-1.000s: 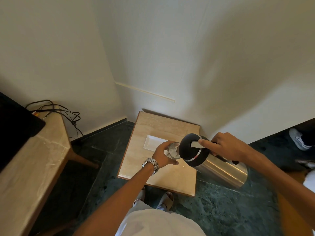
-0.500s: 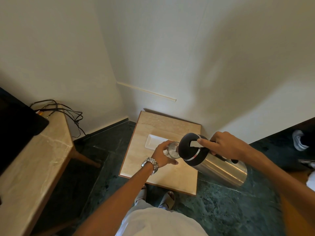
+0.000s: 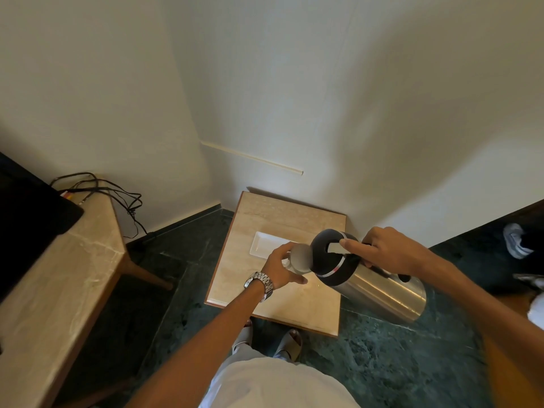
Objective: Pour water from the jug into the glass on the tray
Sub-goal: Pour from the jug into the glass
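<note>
Right hand (image 3: 388,251) clamped round jug (image 3: 371,279) handle, thumb on lid lever; jug tipped hard, black top against glass (image 3: 300,258). Left hand (image 3: 281,267) wrapped round glass, held above table (image 3: 282,301), just beside white tray (image 3: 260,245). Water flow: can't tell.

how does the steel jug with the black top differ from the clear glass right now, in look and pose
The steel jug with the black top is opaque brushed metal; the clear glass is see-through. The jug is much the bigger. The jug lies tipped well over, black top toward the glass; the glass looks closer to upright. The right hand grips the jug, thumb on its lever; the left hand wraps the glass. Both are held in the air above the small beige table.
</note>
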`<state>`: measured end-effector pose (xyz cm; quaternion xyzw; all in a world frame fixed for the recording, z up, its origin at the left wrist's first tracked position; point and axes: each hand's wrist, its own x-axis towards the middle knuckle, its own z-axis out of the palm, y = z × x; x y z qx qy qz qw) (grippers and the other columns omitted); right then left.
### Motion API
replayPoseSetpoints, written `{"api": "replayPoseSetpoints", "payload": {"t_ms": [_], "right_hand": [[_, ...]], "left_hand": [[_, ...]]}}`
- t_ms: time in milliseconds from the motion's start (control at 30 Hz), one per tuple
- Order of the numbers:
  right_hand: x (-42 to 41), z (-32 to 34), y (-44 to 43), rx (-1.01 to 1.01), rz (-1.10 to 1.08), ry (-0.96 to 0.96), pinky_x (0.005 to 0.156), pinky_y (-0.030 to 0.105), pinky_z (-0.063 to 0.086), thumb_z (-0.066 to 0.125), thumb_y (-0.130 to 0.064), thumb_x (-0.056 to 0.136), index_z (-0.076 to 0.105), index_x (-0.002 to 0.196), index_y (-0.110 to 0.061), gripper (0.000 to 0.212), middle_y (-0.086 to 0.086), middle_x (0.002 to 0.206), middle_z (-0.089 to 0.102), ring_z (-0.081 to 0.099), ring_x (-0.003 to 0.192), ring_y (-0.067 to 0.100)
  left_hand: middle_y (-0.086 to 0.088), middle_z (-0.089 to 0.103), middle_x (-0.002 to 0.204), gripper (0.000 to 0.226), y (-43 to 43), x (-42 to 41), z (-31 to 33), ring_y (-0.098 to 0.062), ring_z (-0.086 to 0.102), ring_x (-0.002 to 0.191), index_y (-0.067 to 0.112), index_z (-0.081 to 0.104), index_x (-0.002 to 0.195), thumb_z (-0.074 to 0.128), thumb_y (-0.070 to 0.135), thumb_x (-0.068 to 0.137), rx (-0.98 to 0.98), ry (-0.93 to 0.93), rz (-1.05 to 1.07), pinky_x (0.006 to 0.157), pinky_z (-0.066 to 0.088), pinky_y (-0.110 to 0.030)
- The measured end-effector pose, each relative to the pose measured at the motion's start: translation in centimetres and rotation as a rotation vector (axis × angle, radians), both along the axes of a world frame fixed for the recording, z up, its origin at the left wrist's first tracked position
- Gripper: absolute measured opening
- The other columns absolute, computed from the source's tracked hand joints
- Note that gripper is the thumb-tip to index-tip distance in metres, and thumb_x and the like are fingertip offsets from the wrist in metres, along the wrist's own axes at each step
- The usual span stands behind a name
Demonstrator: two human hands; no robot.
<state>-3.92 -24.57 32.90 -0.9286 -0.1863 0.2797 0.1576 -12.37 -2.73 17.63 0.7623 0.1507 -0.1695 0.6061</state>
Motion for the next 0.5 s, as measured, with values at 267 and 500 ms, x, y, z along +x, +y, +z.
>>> {"api": "replayPoseSetpoints", "payload": {"t_ms": [267,500], "right_hand": [[0.38,0.19,0.30,-0.019,-0.003,0.006,0.061,0.023,0.051,0.046,-0.066,0.089,0.062,0.057,-0.022,0.057,-0.004,0.053,0.062,0.054,0.048,0.009],[0.61,0.26,0.33,-0.038,0.007,-0.007,0.066,0.028,0.056,0.045,-0.068,0.088,0.066,0.061,-0.016,0.062,0.006,0.060,0.069,0.056,0.050,0.011]], "left_hand": [[-0.010,0.066,0.132,0.077,-0.13,0.29,0.26,-0.032,0.057,0.126,0.014,0.060,0.131,0.093,0.005,0.062,-0.010,-0.012,0.002,0.103,0.052,-0.060],[-0.011,0.066,0.131,0.076,-0.29,0.51,0.38,-0.033,0.057,0.126,0.012,0.061,0.130,0.093,0.005,0.062,-0.012,-0.012,0.011,0.103,0.052,-0.061]]}}
